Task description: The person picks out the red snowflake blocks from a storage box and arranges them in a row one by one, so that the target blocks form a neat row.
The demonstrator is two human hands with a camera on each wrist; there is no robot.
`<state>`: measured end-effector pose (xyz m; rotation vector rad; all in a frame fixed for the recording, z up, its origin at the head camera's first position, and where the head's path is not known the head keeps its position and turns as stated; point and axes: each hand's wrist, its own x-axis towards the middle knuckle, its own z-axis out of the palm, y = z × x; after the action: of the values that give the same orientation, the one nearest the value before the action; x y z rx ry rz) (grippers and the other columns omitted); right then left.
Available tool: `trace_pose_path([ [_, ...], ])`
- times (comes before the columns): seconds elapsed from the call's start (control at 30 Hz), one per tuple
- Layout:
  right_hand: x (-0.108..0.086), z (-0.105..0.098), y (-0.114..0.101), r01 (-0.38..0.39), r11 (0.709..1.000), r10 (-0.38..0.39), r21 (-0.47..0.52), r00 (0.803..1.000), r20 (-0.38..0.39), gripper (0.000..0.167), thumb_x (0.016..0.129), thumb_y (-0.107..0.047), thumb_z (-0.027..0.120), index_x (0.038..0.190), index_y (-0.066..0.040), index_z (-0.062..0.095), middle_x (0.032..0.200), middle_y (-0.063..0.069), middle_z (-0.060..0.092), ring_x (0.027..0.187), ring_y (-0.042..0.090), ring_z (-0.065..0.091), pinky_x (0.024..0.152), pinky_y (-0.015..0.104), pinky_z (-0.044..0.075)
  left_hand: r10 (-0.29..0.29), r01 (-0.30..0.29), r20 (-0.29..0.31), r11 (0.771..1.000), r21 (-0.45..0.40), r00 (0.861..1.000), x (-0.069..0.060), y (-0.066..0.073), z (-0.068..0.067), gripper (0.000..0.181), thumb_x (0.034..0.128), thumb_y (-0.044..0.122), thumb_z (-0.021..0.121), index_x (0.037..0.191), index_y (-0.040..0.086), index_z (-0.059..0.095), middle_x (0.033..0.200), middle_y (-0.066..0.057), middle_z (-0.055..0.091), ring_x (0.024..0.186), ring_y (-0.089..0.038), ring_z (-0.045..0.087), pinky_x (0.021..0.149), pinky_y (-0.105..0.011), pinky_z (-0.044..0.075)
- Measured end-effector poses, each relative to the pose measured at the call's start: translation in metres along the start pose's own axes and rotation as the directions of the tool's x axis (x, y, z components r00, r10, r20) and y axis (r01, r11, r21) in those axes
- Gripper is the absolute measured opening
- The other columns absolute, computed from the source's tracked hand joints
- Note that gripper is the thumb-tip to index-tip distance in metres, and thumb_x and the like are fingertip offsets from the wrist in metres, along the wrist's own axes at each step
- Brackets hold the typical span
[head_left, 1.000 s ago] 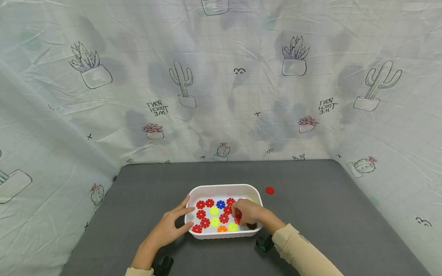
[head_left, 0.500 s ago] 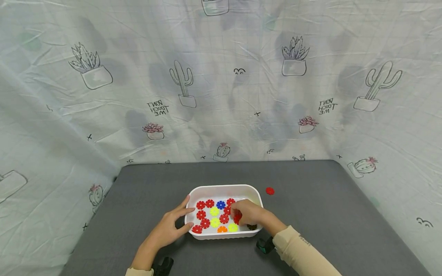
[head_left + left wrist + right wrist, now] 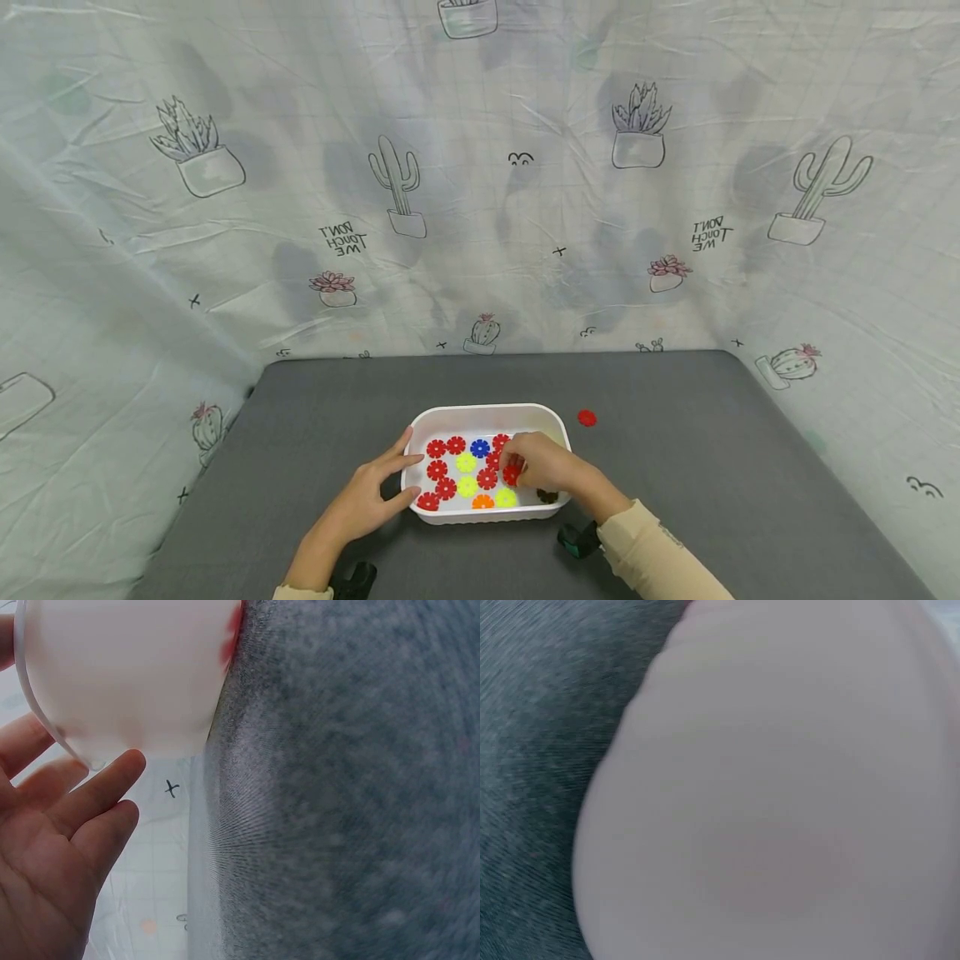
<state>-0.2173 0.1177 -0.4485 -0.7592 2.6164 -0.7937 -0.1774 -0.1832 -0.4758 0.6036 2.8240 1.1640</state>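
Observation:
A white plastic tray (image 3: 487, 515) stands on the grey table, with several flat, notched, flower-like plastic discs on its floor. My left hand (image 3: 369, 498) is at the tray's left end, its spread fingers resting on the rim. In the left wrist view, some fingers (image 3: 112, 780) lie against the outer side of the tray wall (image 3: 135, 675). My right hand (image 3: 543, 462) reaches inside the right half, fingers curled down, and pinches a red disc (image 3: 512, 476); its fingertips are partly hidden. Beside it lie a red disc (image 3: 487, 478) and a yellow disc (image 3: 506, 497).
One red disc (image 3: 587, 418) lies on the table (image 3: 675, 467) beyond the tray's right end. Inside the tray are a blue disc (image 3: 480, 448), an orange disc (image 3: 483, 502) and a dark brown disc (image 3: 547, 496). A patterned curtain (image 3: 480, 208) hangs behind the table.
The right hand has shifted slightly left inside the tray, and the red disc beneath it has moved slightly left too. The left hand stays on the rim.

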Motion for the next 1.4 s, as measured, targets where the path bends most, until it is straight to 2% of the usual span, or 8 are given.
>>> trace_pose_path([
  [0.27, -0.012, -0.010, 0.009, 0.088, 0.989, -0.077, 0.118, 0.992, -0.095, 0.022, 0.079, 0.000, 0.070, 0.099, -0.010, 0.067, 0.093, -0.003, 0.062, 0.085, 0.012, 0.058, 0.075, 0.025, 0.054, 0.002, -0.003, -0.011, 1.000, 0.000, 1.000, 0.000, 0.000, 0.001, 0.047, 0.0844, 0.032, 0.069, 0.127, 0.015, 0.062, 0.155, -0.002, 0.029, 0.136, -0.027, 0.039, 0.101, -0.054, 0.040],
  [0.5, -0.022, -0.013, 0.020, 0.123, 0.966, -0.088, 0.226, 0.983, -0.158, 0.026, 0.081, 0.002, 0.067, 0.104, -0.011, 0.066, 0.098, -0.002, 0.063, 0.090, 0.014, 0.059, 0.081, 0.030, 0.054, 0.006, -0.006, -0.009, 1.000, -0.008, 1.000, -0.001, -0.001, 0.000, 0.047, 0.0839, 0.033, 0.070, 0.128, 0.016, 0.062, 0.155, 0.000, 0.029, 0.136, -0.024, 0.039, 0.102, -0.053, 0.040],
  [0.67, -0.028, -0.019, 0.027, 0.136, 0.925, -0.066, 0.355, 0.977, -0.200, 0.024, 0.084, -0.001, 0.067, 0.107, -0.007, 0.065, 0.104, 0.007, 0.065, 0.095, 0.021, 0.060, 0.081, 0.026, 0.054, 0.013, -0.013, -0.011, 1.000, 0.000, 1.000, -0.002, -0.002, 0.000, 0.048, 0.0847, 0.034, 0.069, 0.128, 0.015, 0.061, 0.155, -0.002, 0.029, 0.136, -0.026, 0.039, 0.101, -0.054, 0.040],
  [0.87, -0.036, -0.026, 0.040, 0.182, 0.874, -0.040, 0.451, 0.951, -0.306, 0.027, 0.085, -0.004, 0.068, 0.112, -0.001, 0.063, 0.106, 0.017, 0.066, 0.094, 0.021, 0.063, 0.078, 0.022, 0.054, 0.050, -0.050, -0.016, 0.998, 0.030, 0.999, -0.001, -0.004, 0.001, 0.047, 0.0858, 0.034, 0.068, 0.128, 0.014, 0.062, 0.154, -0.005, 0.030, 0.134, -0.029, 0.041, 0.100, -0.055, 0.041],
  [1.1, -0.051, -0.032, 0.061, 0.216, 0.794, 0.049, 0.568, 0.909, -0.414, 0.034, 0.085, -0.003, 0.067, 0.116, 0.007, 0.058, 0.105, 0.023, 0.062, 0.087, 0.010, 0.064, 0.075, 0.023, 0.055, 0.051, -0.051, 0.003, 0.999, 0.016, 0.999, -0.001, -0.003, 0.001, 0.048, 0.0871, 0.035, 0.066, 0.129, 0.014, 0.060, 0.155, -0.006, 0.029, 0.135, -0.030, 0.039, 0.100, -0.056, 0.040],
  [1.2, -0.055, -0.033, 0.072, 0.210, 0.779, 0.108, 0.591, 0.883, -0.456, 0.036, 0.085, -0.002, 0.068, 0.117, 0.009, 0.057, 0.105, 0.023, 0.062, 0.085, 0.007, 0.062, 0.075, 0.020, 0.054, 0.044, -0.044, 0.001, 0.999, 0.015, 0.999, -0.002, -0.003, 0.000, 0.048, 0.0870, 0.035, 0.067, 0.129, 0.014, 0.060, 0.155, -0.005, 0.029, 0.136, -0.030, 0.039, 0.101, -0.056, 0.039],
  [1.3, -0.056, -0.033, 0.084, 0.196, 0.764, 0.194, 0.614, 0.838, -0.509, 0.038, 0.085, -0.001, 0.068, 0.118, 0.011, 0.056, 0.103, 0.012, 0.065, 0.086, 0.004, 0.061, 0.074, 0.017, 0.053, 0.043, -0.042, -0.005, 0.999, 0.014, 0.999, -0.002, -0.003, 0.000, 0.048, 0.0867, 0.034, 0.067, 0.129, 0.013, 0.060, 0.155, -0.005, 0.028, 0.135, -0.029, 0.039, 0.101, -0.056, 0.039],
  [1.4, -0.055, -0.030, 0.095, 0.181, 0.724, 0.316, 0.666, 0.771, -0.552, 0.040, 0.084, 0.002, 0.067, 0.119, 0.013, 0.054, 0.097, -0.006, 0.066, 0.086, 0.002, 0.061, 0.074, 0.015, 0.052, 0.047, -0.046, -0.011, 0.999, 0.019, 0.999, -0.002, -0.003, -0.001, 0.048, 0.0864, 0.034, 0.067, 0.128, 0.012, 0.061, 0.155, -0.005, 0.029, 0.135, -0.029, 0.040, 0.101, -0.056, 0.040],
])
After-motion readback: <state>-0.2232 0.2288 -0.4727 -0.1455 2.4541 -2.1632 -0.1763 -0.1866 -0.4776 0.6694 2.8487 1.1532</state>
